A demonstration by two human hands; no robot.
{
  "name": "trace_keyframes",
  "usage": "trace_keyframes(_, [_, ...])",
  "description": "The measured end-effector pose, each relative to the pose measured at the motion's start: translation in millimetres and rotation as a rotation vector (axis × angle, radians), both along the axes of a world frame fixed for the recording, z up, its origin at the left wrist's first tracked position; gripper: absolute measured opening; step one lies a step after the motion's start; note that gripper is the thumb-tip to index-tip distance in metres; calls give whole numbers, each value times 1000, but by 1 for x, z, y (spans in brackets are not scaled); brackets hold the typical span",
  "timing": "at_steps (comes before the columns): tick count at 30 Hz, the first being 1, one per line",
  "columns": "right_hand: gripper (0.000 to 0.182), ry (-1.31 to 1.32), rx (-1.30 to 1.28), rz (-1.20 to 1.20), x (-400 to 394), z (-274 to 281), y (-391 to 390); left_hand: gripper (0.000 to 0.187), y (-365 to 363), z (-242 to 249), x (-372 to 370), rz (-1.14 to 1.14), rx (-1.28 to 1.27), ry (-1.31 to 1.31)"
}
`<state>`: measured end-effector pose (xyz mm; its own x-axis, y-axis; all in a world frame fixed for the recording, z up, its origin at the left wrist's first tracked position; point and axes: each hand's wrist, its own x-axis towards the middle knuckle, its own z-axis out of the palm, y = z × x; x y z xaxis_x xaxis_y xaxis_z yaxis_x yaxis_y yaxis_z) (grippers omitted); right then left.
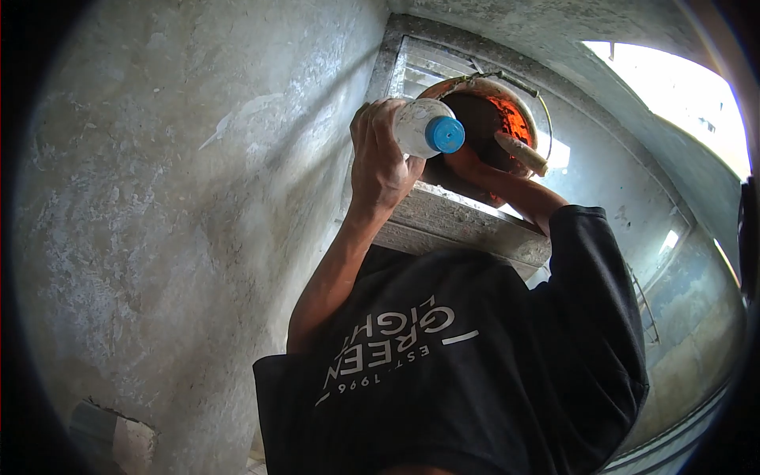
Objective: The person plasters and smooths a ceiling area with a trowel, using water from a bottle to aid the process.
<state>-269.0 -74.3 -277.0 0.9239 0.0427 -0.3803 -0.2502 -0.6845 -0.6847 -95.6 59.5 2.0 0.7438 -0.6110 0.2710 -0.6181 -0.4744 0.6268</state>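
My left hand (377,154) is wrapped round a whitish plastic bottle (410,125) with a blue cap (445,134) facing the camera. The bottle is in front of the left side of a bucket (526,101) with a bright orange inner wall and dark contents. Into that bucket reaches my right hand (469,162); its fingers are hidden by the dark interior and the bottle. A pale, worn handle (521,153) leans across the bucket's right rim, above my right forearm. Whether my right hand holds anything cannot be made out.
A rough, dusty ledge (459,226) runs below the bucket. The bucket's wire bail (546,119) arches up on the right. Behind it is a louvred window (419,63). A patchy plastered wall (174,198) fills the left side, and a bright opening (681,95) is at the upper right.
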Motion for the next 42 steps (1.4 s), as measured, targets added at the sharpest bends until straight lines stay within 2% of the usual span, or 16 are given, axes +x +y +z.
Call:
trace_keyframes(6, [29, -5, 41, 34, -2, -6, 9, 64, 0, 0, 0, 7, 6, -4])
trace_keyframes(9, [28, -151, 42, 77, 2, 0, 10, 65, 0, 1, 0, 4, 24, 3])
trace_keyframes(15, [37, -37, 168, -56, 2, -33, -1, 67, 0, -1, -1, 7, 23, 3])
trace_keyframes(16, [37, 177, 348, -188, 2, -35, -6, 67, 0, -1, -1, -1, 19, -1])
trace_keyframes(18, [38, 377, 527, -322, 5, -27, -26, 67, 0, 0, 0, -2, 25, -7])
trace_keyframes(19, [36, 20, 348, 29, -1, -18, -42, 67, 0, 0, 0, -5, 22, -18])
trace_keyframes(21, [34, -343, 144, 370, 10, 27, -50, 67, 1, 0, -2, 14, 30, 3])
trace_keyframes(23, [30, 750, 1229, -781, 49, 123, -43, 65, 0, 4, -3, 17, 27, -5])
trace_keyframes(27, [32, 560, 1345, -823, 58, 179, -67, 63, -3, 6, -3, 27, -2, -15])
trace_keyframes(32, [39, 329, 1323, -875, 66, 233, -89, 68, 2, -6, -5, -6, -51, -130])
trace_keyframes(34, [41, 94, 1494, -776, 70, 250, -97, 66, 3, -8, -7, 47, -36, -106])
trace_keyframes(37, [37, 136, 1468, -980, 71, 283, -102, 65, 4, -10, -9, 71, -1, -58])
trace_keyframes(38, [32, 54, 1512, -1105, 70, 270, -103, 64, 5, -12, -8, 55, -18, -51])
trace_keyframes(39, [31, 0, 1453, -1145, 74, 289, -103, 64, 4, -15, -6, 77, -36, 40])
trace_keyframes(40, [33, 86, 1324, -1253, 79, 313, -105, 64, 8, -18, -6, 101, -31, 142])
trace_keyframes(42, [35, -25, 1422, -1196, 82, 285, -121, 66, 12, -24, -5, 70, -54, 174])
